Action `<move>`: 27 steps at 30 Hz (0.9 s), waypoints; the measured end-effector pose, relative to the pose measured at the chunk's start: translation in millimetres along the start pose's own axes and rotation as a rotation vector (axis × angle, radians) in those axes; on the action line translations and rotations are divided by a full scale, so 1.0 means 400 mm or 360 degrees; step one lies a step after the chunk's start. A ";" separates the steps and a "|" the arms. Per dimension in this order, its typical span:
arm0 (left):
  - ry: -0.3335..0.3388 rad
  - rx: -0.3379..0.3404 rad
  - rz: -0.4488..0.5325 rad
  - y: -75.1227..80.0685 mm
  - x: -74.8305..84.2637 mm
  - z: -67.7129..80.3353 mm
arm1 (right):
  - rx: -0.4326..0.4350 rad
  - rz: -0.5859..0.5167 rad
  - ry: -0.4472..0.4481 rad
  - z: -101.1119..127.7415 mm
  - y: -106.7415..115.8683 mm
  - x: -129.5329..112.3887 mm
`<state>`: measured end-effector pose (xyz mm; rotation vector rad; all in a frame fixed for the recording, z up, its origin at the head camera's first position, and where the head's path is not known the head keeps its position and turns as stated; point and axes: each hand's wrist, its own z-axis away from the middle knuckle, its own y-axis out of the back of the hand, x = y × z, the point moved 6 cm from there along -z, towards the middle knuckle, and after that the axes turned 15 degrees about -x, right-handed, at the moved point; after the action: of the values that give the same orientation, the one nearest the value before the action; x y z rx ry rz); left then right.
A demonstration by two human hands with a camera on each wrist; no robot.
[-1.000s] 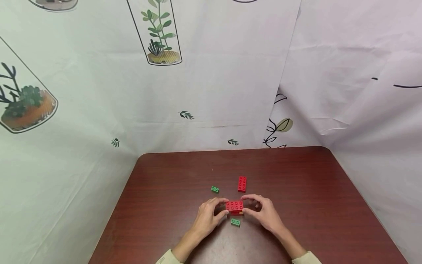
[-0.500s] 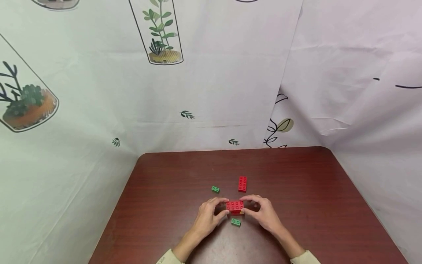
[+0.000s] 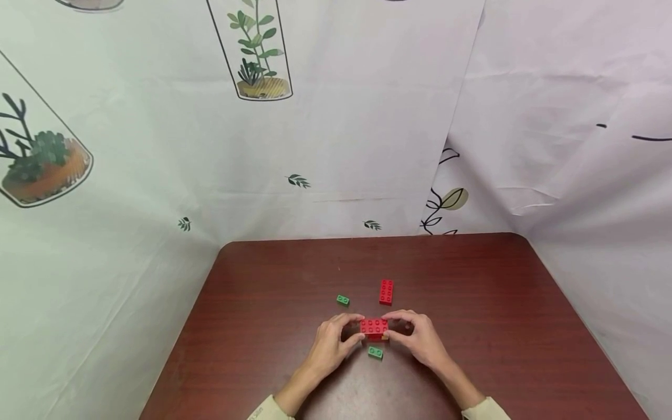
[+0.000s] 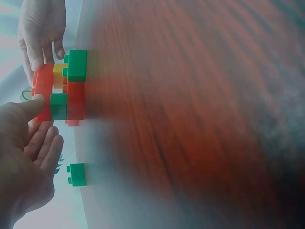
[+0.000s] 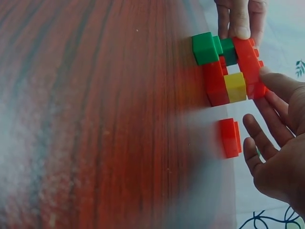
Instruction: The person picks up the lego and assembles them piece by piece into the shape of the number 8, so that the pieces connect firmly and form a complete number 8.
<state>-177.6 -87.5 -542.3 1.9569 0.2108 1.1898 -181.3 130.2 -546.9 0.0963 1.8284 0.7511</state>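
Between both hands a red eight-stud toy building brick (image 3: 374, 326) lies flat as the top layer of a small stack. Under it, the left wrist view shows a green brick (image 4: 58, 106) at one end and a yellow brick (image 4: 58, 75) at the other, both on a lower red brick (image 4: 76, 102) on the table. My left hand (image 3: 329, 341) pinches the top brick's left end between thumb and index finger. The right hand (image 3: 423, 339) holds the right end the same way, its other fingers relaxed in the right wrist view.
A loose green two-stud brick (image 3: 375, 353) lies just in front of the stack. Another green brick (image 3: 343, 300) sits behind to the left, and a loose red brick (image 3: 386, 292) behind to the right. White printed cloth (image 3: 357, 146) surrounds the brown table (image 3: 273, 280).
The right fingers have shifted slightly left along the top red brick's end since a second ago. Otherwise the hands and bricks hold their places; the head view moves slightly.
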 end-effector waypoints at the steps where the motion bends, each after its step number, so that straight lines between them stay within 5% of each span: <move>1: -0.0002 -0.0001 -0.0001 0.000 -0.001 0.000 | 0.0000 0.0002 -0.0005 0.000 0.000 0.001; 11: 0.0002 0.0004 -0.0004 -0.004 -0.004 0.000 | 0.0035 0.0075 0.0025 0.001 -0.003 0.006; 27: -0.0013 0.0024 0.0003 -0.006 -0.004 0.001 | -0.0072 -0.0085 -0.0079 0.001 -0.007 0.034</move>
<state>-177.3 -87.0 -545.0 1.9748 0.2143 1.1843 -185.3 133.7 -559.7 0.0360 1.7593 0.7457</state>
